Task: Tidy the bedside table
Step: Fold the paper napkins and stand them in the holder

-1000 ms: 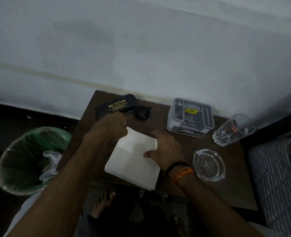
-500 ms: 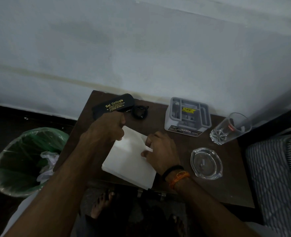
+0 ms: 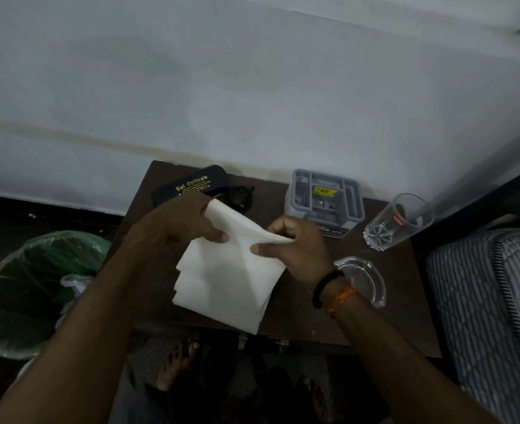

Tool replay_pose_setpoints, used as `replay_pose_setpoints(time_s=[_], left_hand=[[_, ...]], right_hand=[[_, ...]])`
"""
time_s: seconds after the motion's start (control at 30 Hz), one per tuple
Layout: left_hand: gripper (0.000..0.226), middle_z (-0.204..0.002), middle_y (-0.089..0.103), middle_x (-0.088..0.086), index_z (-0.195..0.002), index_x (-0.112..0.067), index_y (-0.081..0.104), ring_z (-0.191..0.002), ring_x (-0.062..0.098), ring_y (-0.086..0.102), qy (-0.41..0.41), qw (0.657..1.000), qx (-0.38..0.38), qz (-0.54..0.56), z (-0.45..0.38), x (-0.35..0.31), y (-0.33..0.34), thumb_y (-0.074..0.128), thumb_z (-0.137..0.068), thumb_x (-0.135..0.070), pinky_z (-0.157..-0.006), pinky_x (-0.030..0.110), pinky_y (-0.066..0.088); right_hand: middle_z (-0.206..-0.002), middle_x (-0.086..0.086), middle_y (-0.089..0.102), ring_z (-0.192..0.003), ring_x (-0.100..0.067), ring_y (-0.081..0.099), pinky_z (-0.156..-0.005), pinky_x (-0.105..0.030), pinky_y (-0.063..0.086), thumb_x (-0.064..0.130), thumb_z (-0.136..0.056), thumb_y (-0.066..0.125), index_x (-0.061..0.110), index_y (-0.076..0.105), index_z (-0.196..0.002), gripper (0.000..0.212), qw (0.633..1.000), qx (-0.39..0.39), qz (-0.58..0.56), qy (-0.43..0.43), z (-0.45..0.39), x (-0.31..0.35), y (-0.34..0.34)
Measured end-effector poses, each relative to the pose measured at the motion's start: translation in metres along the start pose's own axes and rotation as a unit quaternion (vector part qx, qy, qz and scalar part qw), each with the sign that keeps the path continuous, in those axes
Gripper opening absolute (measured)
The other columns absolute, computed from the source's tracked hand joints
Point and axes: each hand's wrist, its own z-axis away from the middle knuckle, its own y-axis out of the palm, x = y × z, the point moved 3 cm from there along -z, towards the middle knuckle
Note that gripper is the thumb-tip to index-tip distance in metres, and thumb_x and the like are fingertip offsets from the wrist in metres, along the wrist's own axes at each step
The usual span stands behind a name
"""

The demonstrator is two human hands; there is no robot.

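Observation:
A stack of white paper napkins (image 3: 225, 276) hangs lifted over the front of the dark wooden bedside table (image 3: 399, 301). My left hand (image 3: 176, 228) grips the stack's upper left corner. My right hand (image 3: 295, 246) pinches its upper right edge between thumb and curled fingers. Behind my left hand a black spectacle case (image 3: 191, 186) with gold lettering lies near the wall, with dark glasses (image 3: 240, 195) beside it.
A grey plastic organiser (image 3: 324, 198) stands at the back of the table. A clear drinking glass (image 3: 397, 221) is to its right, and a glass ashtray (image 3: 365, 280) sits by my right wrist. A green-lined bin (image 3: 32, 289) stands left of the table; a striped mattress (image 3: 491, 301) lies right.
Both hands closed on the napkin stack's far edge and raised it off the table. Before, my right hand lay flat on it and my left was at the case.

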Motion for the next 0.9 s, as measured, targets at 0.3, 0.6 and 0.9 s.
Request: replay_pose_setpoints(time_s=[0.3,0.6,0.9], left_hand=[[0.037,-0.113,0.07,0.007,-0.119,-0.013,0.065,-0.1,0.027,0.067,-0.009,1.0,0.001,0.015,-0.001,-0.005,0.001,0.072,-0.085,-0.023,-0.093,0.051,0.052],[0.033,-0.108,0.071,0.007,-0.116,-0.012,0.065,-0.097,0.029,0.068,-0.003,0.999,-0.028,0.04,0.0,-0.005,-0.008,0.072,-0.084,-0.016,-0.09,0.048,0.054],[0.025,-0.112,0.07,0.017,-0.116,-0.003,0.065,-0.105,0.04,0.064,0.012,0.967,-0.047,0.249,0.008,-0.014,-0.007,0.058,-0.095,-0.014,-0.095,0.056,0.05]], right_hand=[[-0.093,-0.005,0.074,-0.089,-0.028,0.07,-0.084,-0.053,0.057,0.027,-0.069,0.086,0.016,0.072,-0.081,0.021,0.997,0.025,-0.015,0.077,0.002,-0.013,-0.003],[-0.095,-0.011,0.074,-0.091,-0.029,0.069,-0.083,-0.046,0.057,0.022,-0.075,0.082,0.003,0.072,-0.088,0.026,0.994,0.006,-0.053,0.099,0.004,-0.003,-0.01],[-0.116,-0.002,0.073,-0.11,-0.023,0.067,-0.093,-0.044,0.056,0.009,-0.076,0.079,0.017,0.068,-0.116,0.043,0.94,0.064,-0.266,0.203,0.005,-0.007,-0.01]])
